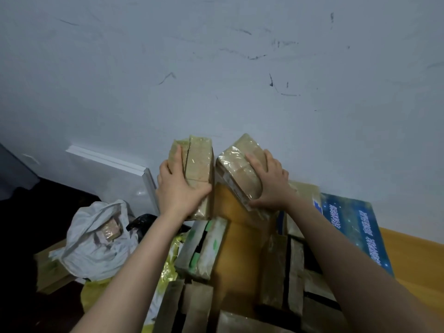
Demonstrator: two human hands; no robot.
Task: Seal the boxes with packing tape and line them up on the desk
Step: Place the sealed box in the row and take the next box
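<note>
While left hand (pixel 179 188) and right hand (pixel 269 186) each curl fingers (pixel 176 156) round one, tan boxes (pixel 199 159) (pixel 240 164) gleam tape-wrapped.

Cluttered storage corner: scuffed wall (pixel 240 68), boxes (pixel 199 162)

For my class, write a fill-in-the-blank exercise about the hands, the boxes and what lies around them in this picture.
1. The left hand and the right hand each grip one taped ____.
2. The left box stands upright; the right box is ____.
3. The white bag lies on the ____ side of the arms.
4. The carton by the wall on the right is coloured ____.

Missing words: box; tilted; left; blue.
</note>
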